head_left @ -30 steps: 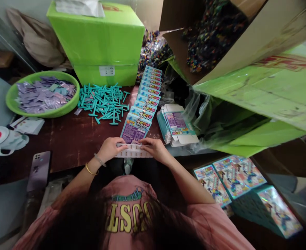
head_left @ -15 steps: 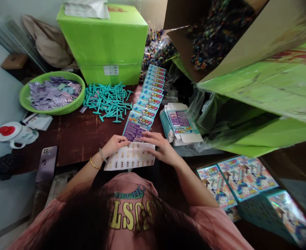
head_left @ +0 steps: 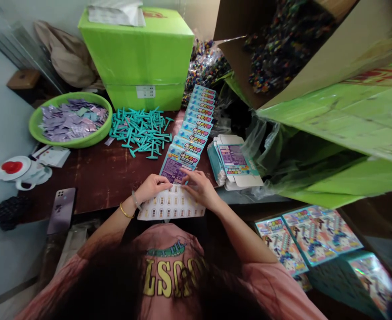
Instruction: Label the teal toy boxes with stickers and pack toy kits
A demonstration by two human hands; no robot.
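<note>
1. Sticker sheet (head_left: 172, 206) lies at the near edge of the dark red table (head_left: 92, 178), broadest of all here, with the sheet's lower part over the person's lap.
2. Open carton (head_left: 356, 106) tilts at the right (multicoloured bits (head_left: 279, 58) show inside it); a bright green box (head_left: 142, 58) stands at the back of the table.
3. Green basin (head_left: 72, 143), at the left, holds purple packets (head_left: 65, 122), with a heap of teal T-shaped pieces (head_left: 140, 131) just beside it.
4. Overlapping printed boxes (head_left: 191, 142) run in a row from the back toward the sheet; a stack of flat boxes (head_left: 234, 155) sits to their right.
5. Left hand (head_left: 152, 186) pinches the sheet's upper edge between thumb and fingers. The right hand (head_left: 200, 189) is half curled, thumb and forefinger parted near that same edge, forefinger over the nearest box's purple panel (whether it touches, I cannot tell).
6. Lidded cup (head_left: 29, 173) stands near the phone (head_left: 61, 211), both at the left.
7. Small oval stickers fill the sheet in rows, their lettering illegible.
</note>
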